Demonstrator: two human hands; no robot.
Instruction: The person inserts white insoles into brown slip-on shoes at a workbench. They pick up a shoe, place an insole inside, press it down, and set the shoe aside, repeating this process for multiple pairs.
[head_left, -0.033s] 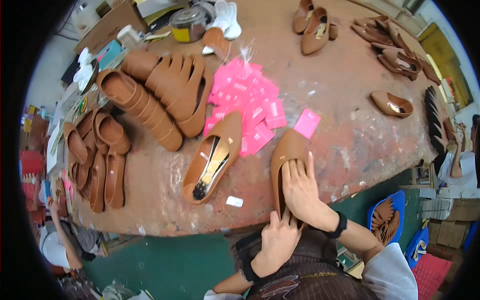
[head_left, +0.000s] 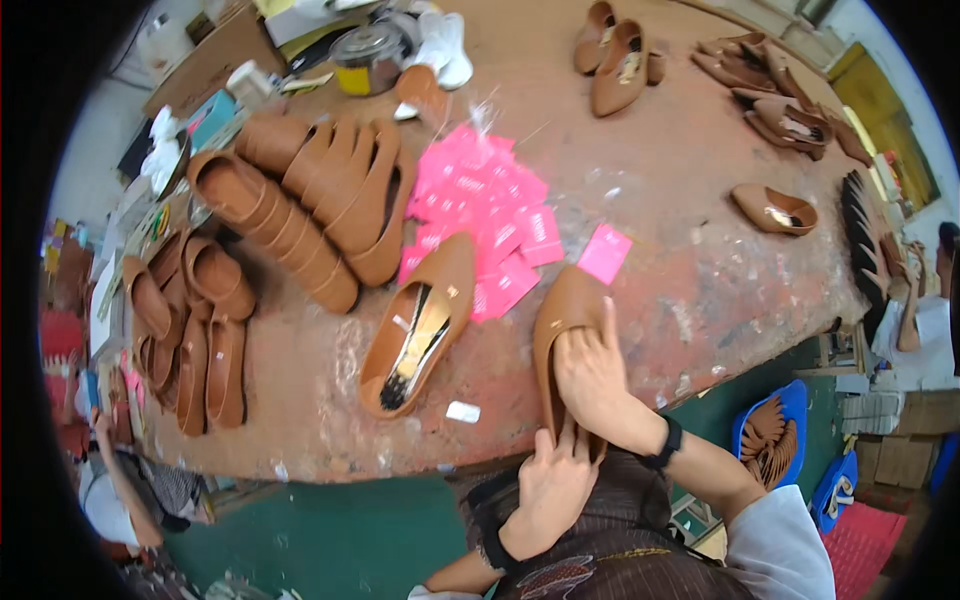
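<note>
A pointed brown slip-on shoe (head_left: 570,295) lies at the table's near edge, toe pointing away from me. My right hand (head_left: 592,378) has its fingers down inside the shoe's opening, with one finger outside along its right side; their tips are hidden. At the heel end my left hand (head_left: 556,488) grips the shoe, fingers at the back rim. To the left rests a matching shoe (head_left: 455,275) with a gold-coloured insole, its toe over a heap of pink tags (head_left: 480,190). One separate pink tag (head_left: 605,254) lies just past the toe of the held shoe.
Nested brown shoes (head_left: 300,220) stand left of the tags, with more shoes (head_left: 228,370) near the left edge. Other shoes (head_left: 775,210) lie at the right and far side. A small white label (head_left: 463,412) is near the front edge. Blue baskets (head_left: 800,400) stand below right.
The table's contents sit slightly lower and further left in the view. My right hand's fingers look more bent and deeper in the shoe. My left hand stays at the heel.
</note>
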